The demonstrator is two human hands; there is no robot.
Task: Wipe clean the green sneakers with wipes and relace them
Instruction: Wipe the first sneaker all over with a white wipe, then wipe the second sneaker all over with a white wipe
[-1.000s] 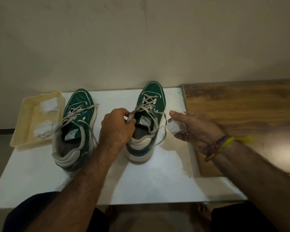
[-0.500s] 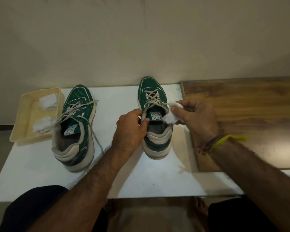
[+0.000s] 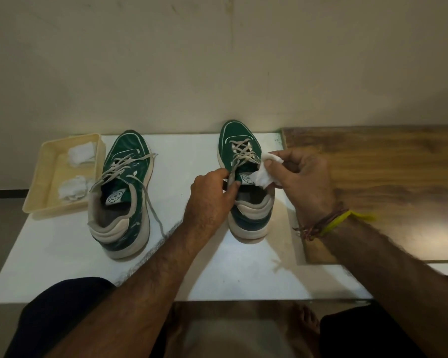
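Fingers (image 3: 232, 186) of my left hand (image 3: 210, 195) pinch the right sneaker's (image 3: 243, 177) collar steady, so my right hand's (image 3: 303, 177) gripped wipe (image 3: 265, 174) scrubs its three-o'clock side.

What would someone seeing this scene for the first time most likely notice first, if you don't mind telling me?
Probably the two hands meeting over the right green sneaker at the middle of the white table: the left hand pinches its lace while the right hand holds a white wipe at the tongue. Next, the left green sneaker with loose laces, beside a cream tray holding crumpled wipes.
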